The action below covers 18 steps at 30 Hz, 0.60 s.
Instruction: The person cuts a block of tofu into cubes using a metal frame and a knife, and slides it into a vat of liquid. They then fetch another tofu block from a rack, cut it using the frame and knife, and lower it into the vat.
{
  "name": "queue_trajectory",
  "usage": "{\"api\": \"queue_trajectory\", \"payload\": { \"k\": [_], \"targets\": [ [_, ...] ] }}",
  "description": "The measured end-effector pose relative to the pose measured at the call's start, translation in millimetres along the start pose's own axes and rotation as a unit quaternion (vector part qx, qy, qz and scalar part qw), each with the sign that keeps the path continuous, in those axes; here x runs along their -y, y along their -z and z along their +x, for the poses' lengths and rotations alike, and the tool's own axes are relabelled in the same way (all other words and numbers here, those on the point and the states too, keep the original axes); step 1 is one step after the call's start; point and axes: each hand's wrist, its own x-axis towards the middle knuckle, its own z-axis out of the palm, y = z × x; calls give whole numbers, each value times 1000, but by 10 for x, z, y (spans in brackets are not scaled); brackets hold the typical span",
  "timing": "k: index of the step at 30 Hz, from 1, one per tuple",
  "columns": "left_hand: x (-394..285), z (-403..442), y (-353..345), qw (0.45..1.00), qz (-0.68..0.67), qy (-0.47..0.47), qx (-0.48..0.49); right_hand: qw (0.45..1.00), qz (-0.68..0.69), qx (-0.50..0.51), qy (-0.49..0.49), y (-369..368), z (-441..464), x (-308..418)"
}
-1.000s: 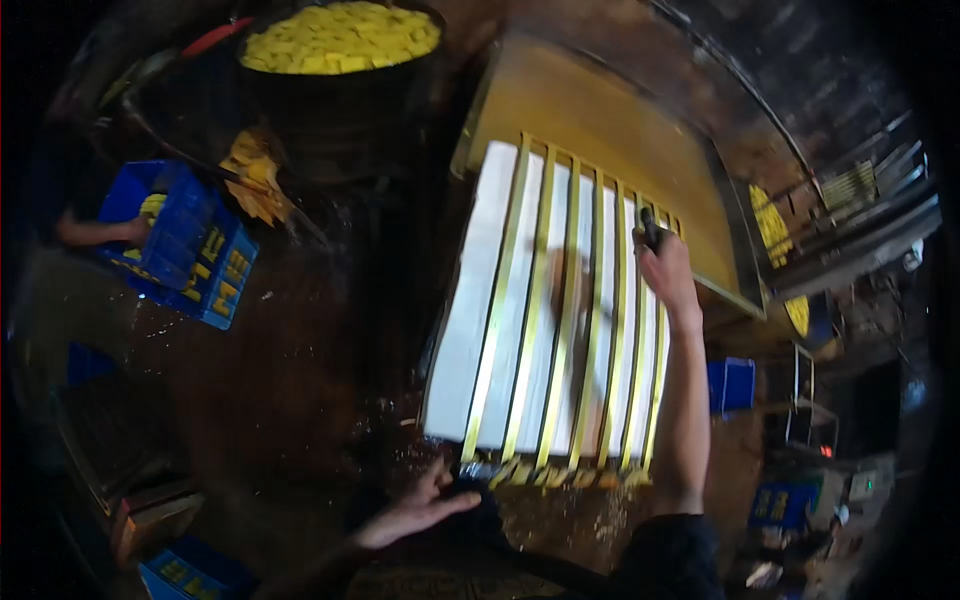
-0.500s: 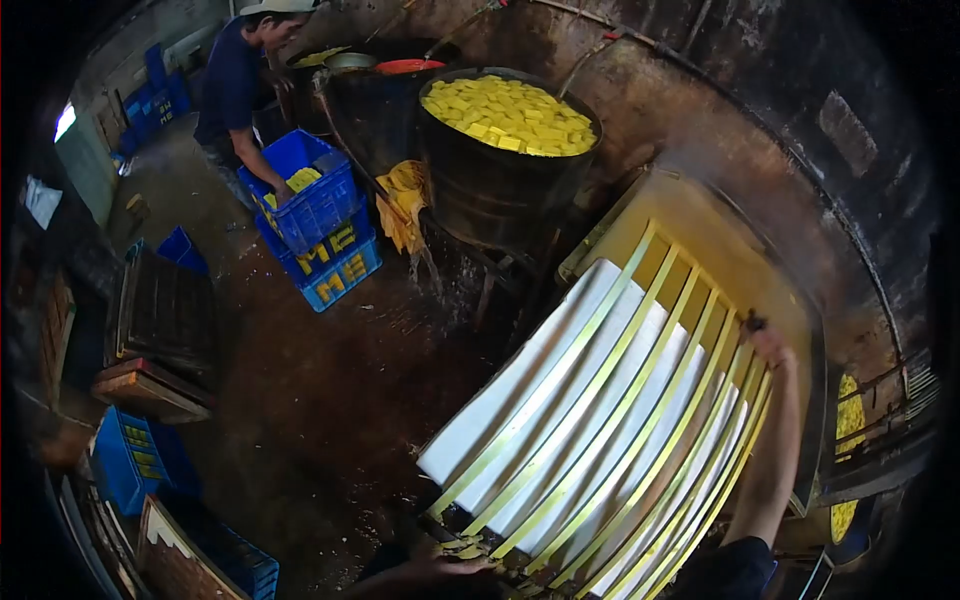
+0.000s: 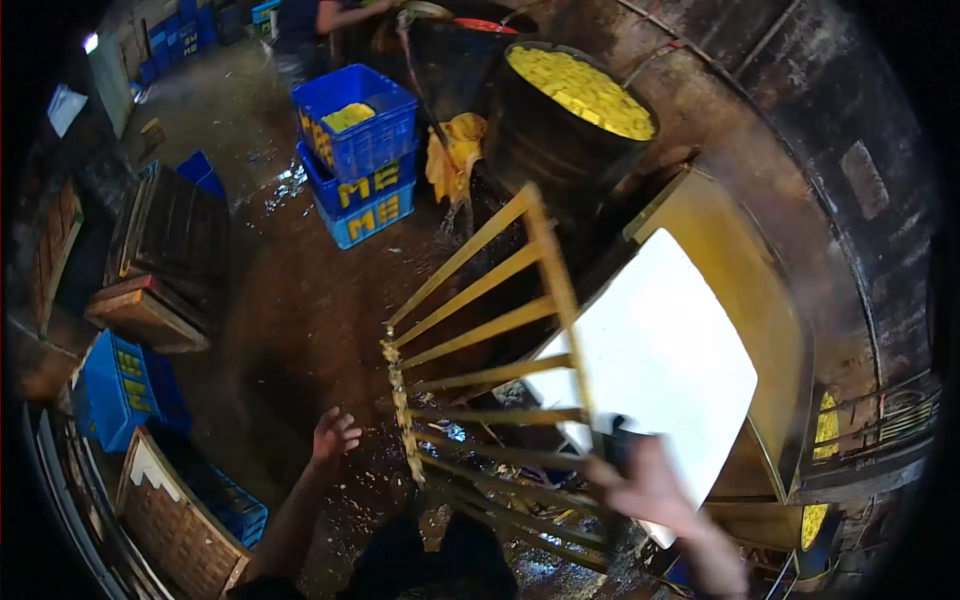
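Note:
My right hand (image 3: 645,485) is closed around the dark handle on a yellow slatted frame (image 3: 553,270), which hangs tilted in the air. Pale scraps cling along the slat ends on the frame's left side. Left of that side, my left hand (image 3: 335,437) is lifted over the floor, fingers loosely apart and nothing in them. A smooth white slab (image 3: 670,350) lies on the yellowish work surface (image 3: 735,265) to the right, uncovered by the slats. The right hand is somewhat blurred and passes in front of the slab's lower left part.
Stacked blue crates (image 3: 365,150), one holding yellow pieces, stand on the wet floor (image 3: 270,330). Behind them a co-worker's arm (image 3: 350,15) reaches over the vats. A dark vat (image 3: 540,140) is full of yellow blocks (image 3: 580,90). Wooden boards (image 3: 165,235) and a blue crate (image 3: 120,385) line the left.
The slatted frame has come up off the white slab and moved left, held by my right hand. My left hand has left the slat ends. The co-worker's hand has left the crate.

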Motion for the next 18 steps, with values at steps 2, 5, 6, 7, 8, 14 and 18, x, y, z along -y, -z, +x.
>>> {"api": "queue_trajectory", "payload": {
  "k": [2,5,6,7,8,14,18],
  "targets": [
    [247,-494,697,987,-124,102,1,994,70,-82,-10,-1133,665,-254],
    [-39,-1224,48,855,359,200,-316,986,12,-126,-110,-2544,1734,-675],
    [-23,-1602,121,860,345,189,-324,980,52,-127,-146,-2946,2051,-916],
    [-97,-1880,-43,840,325,220,-375,970,92,-127,-186,-3363,2329,-1157],
    [172,-2488,420,820,326,253,-395,963,114,-140,-201,-3719,2554,-1381],
    [42,-4658,52,730,103,314,-598,961,35,-193,-196,-5052,2788,-2487],
    [228,-4439,606,624,45,418,-658,928,211,-162,-259,-4892,2271,-2755]
  ]
}}
